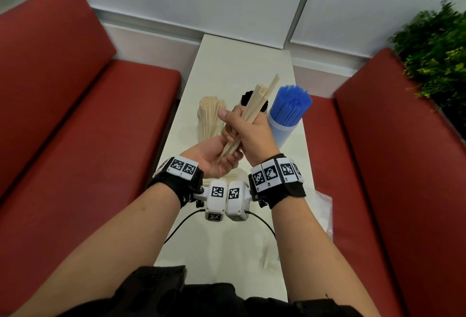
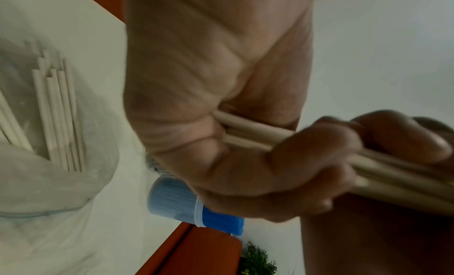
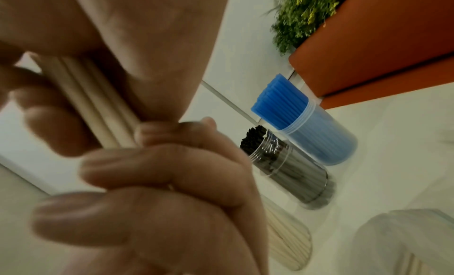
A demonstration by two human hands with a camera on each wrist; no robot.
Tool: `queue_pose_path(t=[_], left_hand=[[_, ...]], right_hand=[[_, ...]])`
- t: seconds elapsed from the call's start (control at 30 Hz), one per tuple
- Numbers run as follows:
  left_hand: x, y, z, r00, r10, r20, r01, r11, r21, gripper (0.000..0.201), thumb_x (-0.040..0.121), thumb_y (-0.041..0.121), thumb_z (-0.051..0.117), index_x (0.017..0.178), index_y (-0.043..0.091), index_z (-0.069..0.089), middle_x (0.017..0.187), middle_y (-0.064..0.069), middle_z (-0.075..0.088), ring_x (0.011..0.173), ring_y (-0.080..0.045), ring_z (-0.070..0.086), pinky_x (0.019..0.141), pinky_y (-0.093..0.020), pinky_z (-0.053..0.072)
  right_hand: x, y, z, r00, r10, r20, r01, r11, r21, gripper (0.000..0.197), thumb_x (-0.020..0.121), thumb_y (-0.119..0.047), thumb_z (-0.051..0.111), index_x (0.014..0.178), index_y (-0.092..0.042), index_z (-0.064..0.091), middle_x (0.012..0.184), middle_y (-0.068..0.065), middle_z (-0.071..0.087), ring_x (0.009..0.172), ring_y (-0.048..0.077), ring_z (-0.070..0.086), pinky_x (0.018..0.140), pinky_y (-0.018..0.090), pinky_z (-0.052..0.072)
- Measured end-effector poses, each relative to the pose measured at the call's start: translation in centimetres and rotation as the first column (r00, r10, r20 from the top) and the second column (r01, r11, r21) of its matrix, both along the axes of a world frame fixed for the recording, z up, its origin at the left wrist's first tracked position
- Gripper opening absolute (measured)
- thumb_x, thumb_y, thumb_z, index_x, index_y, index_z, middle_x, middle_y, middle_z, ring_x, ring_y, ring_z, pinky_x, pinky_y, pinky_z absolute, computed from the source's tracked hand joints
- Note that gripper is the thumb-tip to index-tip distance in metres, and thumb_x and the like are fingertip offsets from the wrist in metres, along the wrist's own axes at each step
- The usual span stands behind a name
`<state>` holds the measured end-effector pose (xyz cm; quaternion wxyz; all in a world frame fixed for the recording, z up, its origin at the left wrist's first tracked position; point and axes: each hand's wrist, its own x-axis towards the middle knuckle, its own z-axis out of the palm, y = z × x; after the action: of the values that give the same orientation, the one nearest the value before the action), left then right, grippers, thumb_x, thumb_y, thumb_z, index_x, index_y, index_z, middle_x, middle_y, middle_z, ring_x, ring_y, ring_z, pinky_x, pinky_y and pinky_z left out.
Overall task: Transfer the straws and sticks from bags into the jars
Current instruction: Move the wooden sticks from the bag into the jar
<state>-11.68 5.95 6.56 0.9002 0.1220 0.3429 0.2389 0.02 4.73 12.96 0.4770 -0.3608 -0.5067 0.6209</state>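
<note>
Both the right hand (image 1: 248,130) and the left hand (image 1: 214,157) grip a bundle of wooden sticks (image 1: 254,107) above the counter (image 1: 227,241), probably best tapped even before lowering into the stick jar (image 1: 210,120).

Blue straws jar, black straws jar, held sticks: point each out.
blue straws jar (image 3: 326,141), right wrist view, clear side wall.
black straws jar (image 3: 294,174), right wrist view, side wall.
held sticks (image 1: 254,104), head view, upper shafts above the right hand.
</note>
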Motion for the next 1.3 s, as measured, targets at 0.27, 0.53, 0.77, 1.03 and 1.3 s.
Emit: queue_pose_path(t=[0.27,0.53,0.77,1.03,1.3], left_hand=[[-0.7,0.1,-0.6,0.999,0.004,-0.046,-0.003,1.000,0.019,0.028,0.084,0.027,0.068,0.062,0.011,0.064,0.061,-0.002,0.058,0.044,-0.008,0.058,0.037,-0.016,0.049],[-1.8,-0.2,-1.8,0.996,-0.064,-0.065,0.062,0.998,-0.032,0.033,0.087,0.023,0.066,0.057,0.014,0.054,0.050,0.001,0.045,0.031,-0.006,0.036,0.025,-0.014,0.024],[-3.3,-1.3,-5.4,0.987,0.066,-0.143,-0.080,0.993,-0.090,0.016,0.088,0.019,0.063,0.075,0.011,0.070,0.053,0.001,0.042,0.032,-0.005,0.031,0.026,-0.014,0.021],[-4.0,0.7,-6.5,0.878,0.412,-0.244,-0.434,0.900,-0.044,0.027,0.103,0.019,0.045,0.082,0.007,0.057,0.059,-0.003,0.054,0.035,-0.005,0.038,0.028,-0.015,0.026],[-5.0,0.9,-8.5,0.835,0.279,-0.474,-0.272,0.959,0.086,0.032,0.103,0.020,0.053,0.090,-0.005,0.068,0.085,-0.017,0.069,0.075,-0.025,0.065,0.069,-0.031,0.058]], right_hand=[[0.1,1.1,2.2,1.000,0.011,-0.018,-0.008,0.983,0.183,0.018,0.087,-0.008,0.073,0.079,-0.017,0.060,0.065,0.002,0.057,0.056,0.022,0.057,0.063,0.032,0.052],[-1.0,1.3,1.5,0.993,0.005,0.121,-0.020,0.992,0.121,0.045,0.091,-0.031,0.069,0.057,-0.020,0.043,0.050,0.000,0.040,0.046,0.020,0.040,0.055,0.034,0.039],[1.9,3.6,1.8,0.635,0.221,0.740,-0.291,0.956,-0.035,0.016,0.086,-0.029,0.075,0.083,-0.014,0.072,0.072,0.006,0.071,0.061,0.017,0.058,0.059,0.035,0.047],[0.7,7.3,3.7,0.680,0.142,0.720,-0.187,0.982,-0.017,0.015,0.085,-0.010,0.076,0.092,0.003,0.073,0.066,0.013,0.070,0.051,0.018,0.063,0.058,0.031,0.054],[-0.9,13.6,3.8,0.663,-0.226,0.714,0.104,0.972,0.211,0.011,0.087,-0.009,0.068,0.088,0.002,0.071,0.072,0.021,0.071,0.049,0.021,0.059,0.056,0.032,0.055]])
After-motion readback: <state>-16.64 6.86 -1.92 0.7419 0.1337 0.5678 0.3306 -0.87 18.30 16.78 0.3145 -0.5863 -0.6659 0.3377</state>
